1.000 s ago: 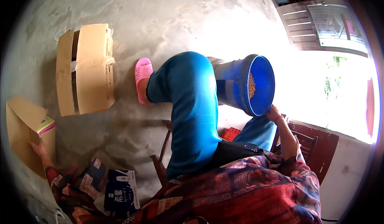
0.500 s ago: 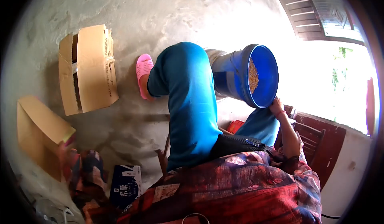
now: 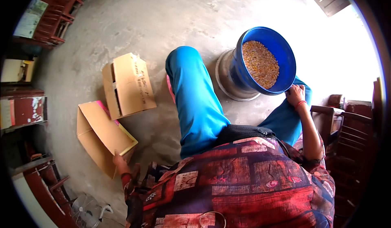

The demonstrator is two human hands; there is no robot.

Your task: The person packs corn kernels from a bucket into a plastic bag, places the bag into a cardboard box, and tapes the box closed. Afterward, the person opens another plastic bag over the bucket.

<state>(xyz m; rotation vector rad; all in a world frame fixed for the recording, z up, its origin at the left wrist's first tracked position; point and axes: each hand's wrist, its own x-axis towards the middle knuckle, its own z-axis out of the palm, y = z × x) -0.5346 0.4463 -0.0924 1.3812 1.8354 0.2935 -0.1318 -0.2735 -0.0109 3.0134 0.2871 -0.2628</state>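
A blue bucket with yellow corn kernels inside stands on a round grey base, between the person's knees. My right hand is closed on the bucket's near right rim. At the left, an open cardboard box with a pink and yellow edge lies tilted on the floor. My left hand grips its near edge, fingers partly hidden by the cardboard.
A second cardboard box, its flaps nearly closed, sits just beyond the open one. Wooden chairs stand at the right. A fan is at the lower left, and red furniture lines the upper left.
The view has swung left and tilted, so the boxes appear further right and more corn shows. The open box now lies closer to the other box, my left hand still at its edge.
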